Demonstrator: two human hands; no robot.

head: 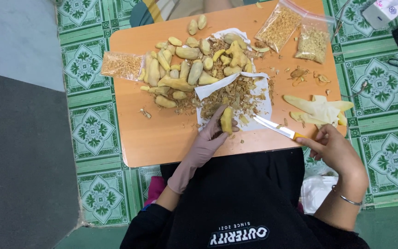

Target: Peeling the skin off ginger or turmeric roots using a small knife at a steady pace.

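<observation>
Orange table (pixel 162 133), gloved left hand (pixel 208 138) gripping peeled root (pixel 227 120), probably ginger, right hand (pixel 332 147) clasping knife (pixel 277 129) alongside

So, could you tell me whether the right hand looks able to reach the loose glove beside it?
Probably yes: the right hand holds a knife, but the loose glove lies just beyond it with nothing between.

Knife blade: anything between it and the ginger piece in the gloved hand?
Nothing visible. The right hand holds the knife with its tip pointing at the ginger piece in the gloved left hand. Between them lie only white paper and flat peel scraps.
</observation>
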